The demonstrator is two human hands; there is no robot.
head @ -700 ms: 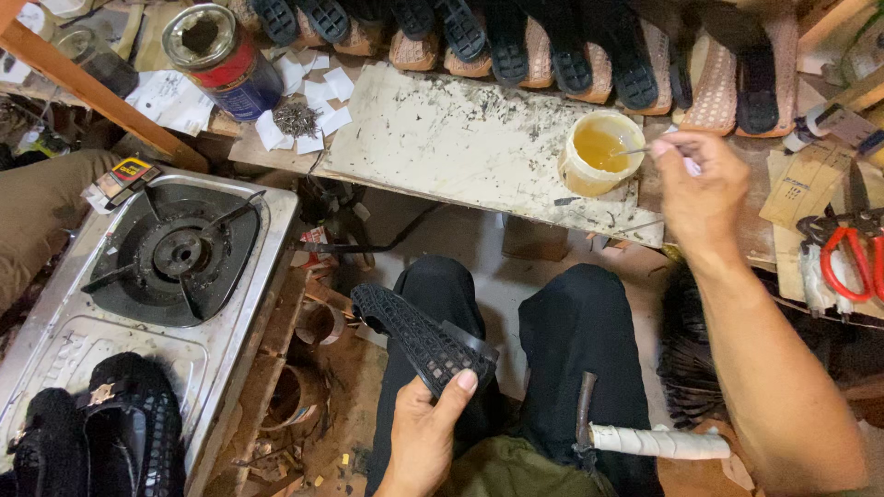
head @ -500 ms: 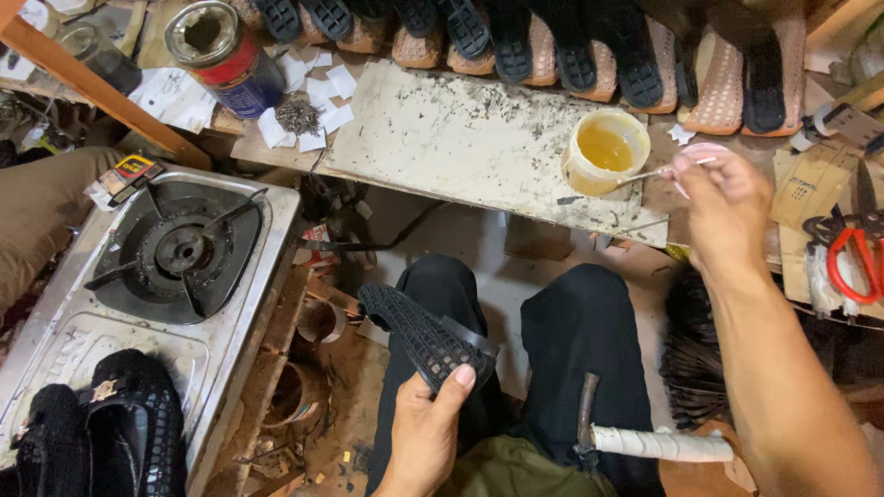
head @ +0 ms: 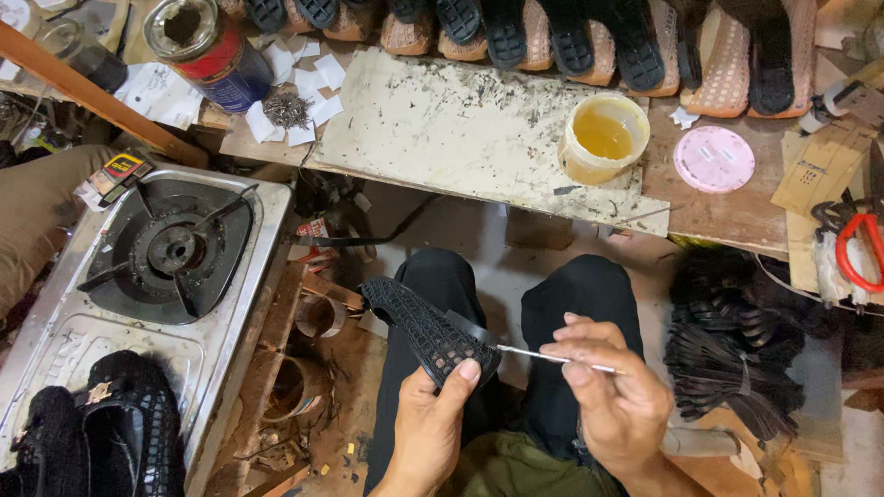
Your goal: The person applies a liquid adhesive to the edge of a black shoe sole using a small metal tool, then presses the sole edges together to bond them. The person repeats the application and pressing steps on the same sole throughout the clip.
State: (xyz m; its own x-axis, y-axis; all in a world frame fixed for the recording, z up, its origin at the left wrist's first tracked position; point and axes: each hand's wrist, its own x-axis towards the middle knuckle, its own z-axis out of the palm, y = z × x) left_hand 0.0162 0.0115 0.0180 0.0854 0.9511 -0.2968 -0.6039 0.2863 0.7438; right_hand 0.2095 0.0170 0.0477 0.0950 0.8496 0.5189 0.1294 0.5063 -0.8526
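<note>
Right hand (head: 619, 401) now down from the glue-filled tub (head: 603, 138), pinching a thin stick (head: 543, 356); left hand (head: 433, 421) gripping black sole (head: 428, 329).

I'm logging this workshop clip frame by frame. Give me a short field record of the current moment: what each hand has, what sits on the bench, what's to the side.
left hand: holds a black textured shoe sole over the lap
right hand: pinches a thin stick, its tip at the sole's edge
bench: stained board with an open tub of yellow liquid; pink lid beside it
back row: soles lined up
left side: gas stove, black shoes on it
right side: pile of black strips, red scissors
</note>
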